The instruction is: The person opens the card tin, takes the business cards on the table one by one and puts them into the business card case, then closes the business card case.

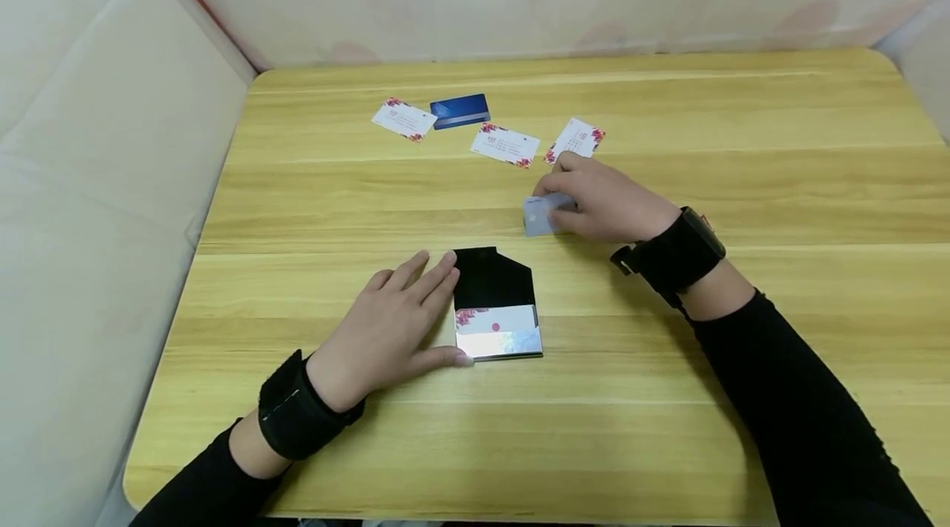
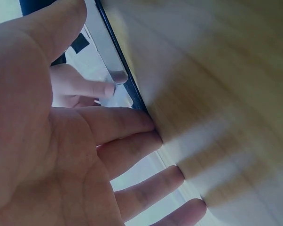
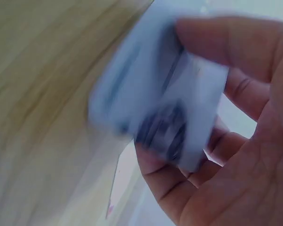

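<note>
A business card case (image 1: 492, 284) lies on the table with its black lid raised flat towards the back. In its metal lower half sits a white card (image 1: 512, 318) with red flowers and a red dot. My left hand (image 1: 382, 329) rests at the case's left side, fingers fairly straight, with the thumb by the front corner and fingertips by the lid. Behind and right of the case, my right hand (image 1: 612, 195) pinches a pale blue card (image 1: 536, 218) between thumb and fingers. In the right wrist view that card (image 3: 125, 89) is tilted and blurred, with a dark printed patch.
Farther back lie a white flowered card (image 1: 404, 119), a dark blue card (image 1: 462, 110) touching or nearly touching it, and another white card (image 1: 505, 145). One more white card (image 1: 577, 137) is just beyond my right fingers. The wooden table (image 1: 334, 205) meets pale cloth walls behind and left.
</note>
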The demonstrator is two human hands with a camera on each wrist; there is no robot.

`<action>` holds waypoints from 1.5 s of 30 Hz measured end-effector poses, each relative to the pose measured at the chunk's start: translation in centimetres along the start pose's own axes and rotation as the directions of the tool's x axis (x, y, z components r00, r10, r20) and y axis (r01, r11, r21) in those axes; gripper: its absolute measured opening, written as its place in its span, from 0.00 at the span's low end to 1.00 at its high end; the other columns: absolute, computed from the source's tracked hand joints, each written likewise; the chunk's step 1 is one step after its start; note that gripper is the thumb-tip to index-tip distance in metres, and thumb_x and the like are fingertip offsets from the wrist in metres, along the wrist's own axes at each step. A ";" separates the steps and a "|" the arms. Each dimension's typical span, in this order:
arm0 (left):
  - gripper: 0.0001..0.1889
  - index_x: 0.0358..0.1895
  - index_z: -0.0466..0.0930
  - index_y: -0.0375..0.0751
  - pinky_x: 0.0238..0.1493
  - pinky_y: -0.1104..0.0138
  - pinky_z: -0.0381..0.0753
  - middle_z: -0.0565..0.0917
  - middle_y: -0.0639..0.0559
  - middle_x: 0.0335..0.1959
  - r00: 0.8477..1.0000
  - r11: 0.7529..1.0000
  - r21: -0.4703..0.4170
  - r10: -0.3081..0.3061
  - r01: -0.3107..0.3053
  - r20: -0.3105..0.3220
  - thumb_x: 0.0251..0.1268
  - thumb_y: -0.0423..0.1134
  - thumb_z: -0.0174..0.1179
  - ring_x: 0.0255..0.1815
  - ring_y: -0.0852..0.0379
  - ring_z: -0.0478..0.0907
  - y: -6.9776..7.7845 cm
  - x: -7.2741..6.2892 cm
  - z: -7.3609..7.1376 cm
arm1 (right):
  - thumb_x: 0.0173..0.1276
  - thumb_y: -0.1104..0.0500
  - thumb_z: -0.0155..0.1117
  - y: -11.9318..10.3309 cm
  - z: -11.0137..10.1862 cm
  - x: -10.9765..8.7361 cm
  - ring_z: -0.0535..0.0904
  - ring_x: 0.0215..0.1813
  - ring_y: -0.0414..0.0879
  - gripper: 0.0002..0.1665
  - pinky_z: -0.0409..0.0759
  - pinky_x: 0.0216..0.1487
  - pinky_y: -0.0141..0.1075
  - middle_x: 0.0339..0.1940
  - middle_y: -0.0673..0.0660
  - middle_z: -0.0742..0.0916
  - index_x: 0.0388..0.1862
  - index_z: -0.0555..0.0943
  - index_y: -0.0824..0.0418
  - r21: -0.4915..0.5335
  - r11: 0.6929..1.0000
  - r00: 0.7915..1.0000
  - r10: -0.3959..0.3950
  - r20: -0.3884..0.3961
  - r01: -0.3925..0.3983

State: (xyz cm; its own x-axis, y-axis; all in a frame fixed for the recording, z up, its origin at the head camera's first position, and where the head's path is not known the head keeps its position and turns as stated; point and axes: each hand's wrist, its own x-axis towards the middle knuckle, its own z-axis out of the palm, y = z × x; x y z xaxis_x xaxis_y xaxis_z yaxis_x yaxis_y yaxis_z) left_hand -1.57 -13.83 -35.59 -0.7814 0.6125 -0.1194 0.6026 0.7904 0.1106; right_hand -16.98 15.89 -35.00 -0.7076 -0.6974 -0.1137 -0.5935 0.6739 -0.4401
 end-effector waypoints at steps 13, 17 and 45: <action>0.52 0.76 0.62 0.40 0.63 0.44 0.71 0.59 0.46 0.79 1.000 1.000 -0.002 -0.006 0.006 0.004 0.59 0.77 0.51 0.78 0.39 0.57 -0.1 -0.1 0.1 | 0.70 0.64 0.59 -2.6 -0.8 -0.5 0.79 0.37 0.41 0.17 0.78 0.40 0.37 0.46 0.46 0.88 0.54 0.85 0.51 0.164 0.982 0.995 -0.100 0.009 0.097; 0.52 0.76 0.63 0.40 0.63 0.44 0.71 0.60 0.46 0.79 1.000 1.000 -0.003 -0.004 0.004 -0.005 0.60 0.77 0.51 0.78 0.38 0.57 -0.1 -0.1 0.1 | 0.70 0.63 0.64 -3.8 -0.7 -0.7 0.80 0.35 0.38 0.12 0.81 0.38 0.35 0.41 0.43 0.88 0.49 0.85 0.49 0.290 0.937 0.980 -0.198 -0.015 0.194; 0.51 0.76 0.63 0.39 0.62 0.44 0.71 0.60 0.46 0.79 1.000 1.000 -0.004 -0.001 0.001 -0.011 0.60 0.76 0.52 0.77 0.38 0.58 -0.3 0.0 0.0 | 0.64 0.56 0.73 -7.7 4.0 0.0 0.76 0.31 0.37 0.11 0.76 0.37 0.33 0.31 0.43 0.81 0.45 0.85 0.50 0.220 0.945 0.938 -0.284 0.197 0.240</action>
State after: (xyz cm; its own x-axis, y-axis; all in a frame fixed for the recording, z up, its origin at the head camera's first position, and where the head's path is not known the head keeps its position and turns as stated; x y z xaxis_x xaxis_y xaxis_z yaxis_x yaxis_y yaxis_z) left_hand -1.74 -14.04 -35.64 -0.7837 0.6116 -0.1085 0.6013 0.7908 0.1140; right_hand -10.88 9.73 -35.17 -0.4193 -0.8941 -0.1573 -0.6468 0.4158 -0.6393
